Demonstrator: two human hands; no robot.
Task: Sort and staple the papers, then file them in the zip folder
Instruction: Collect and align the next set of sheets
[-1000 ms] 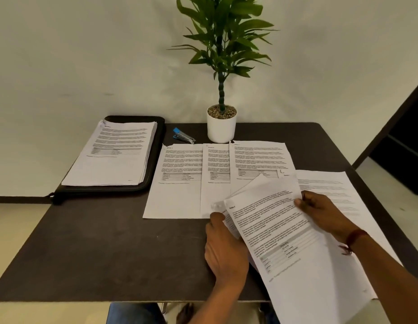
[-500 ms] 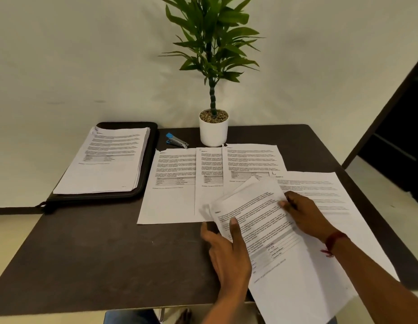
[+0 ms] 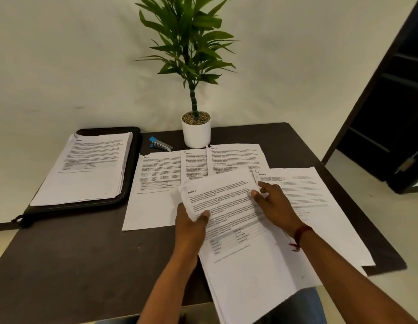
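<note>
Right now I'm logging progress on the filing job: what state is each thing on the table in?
zip folder: flat, closed as far as I can tell, under a stack.
paper stack: resting on the folder.
stapler: untouched, lying by the pot.
sorted sheets: spread flat, overlapping.
held papers: gripped by left hand; right hand rests on top.

Held sheet (image 3: 238, 220) headed "Section 2"; rest illegible.

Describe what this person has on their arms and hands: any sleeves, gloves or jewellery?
Both forearms are bare, with no sleeves in view, and both hands are ungloved. The left hand shows no rings or bands. Behind the right hand, the wrist wears a dark red thread band with loose ends hanging down. No watch shows.
</note>
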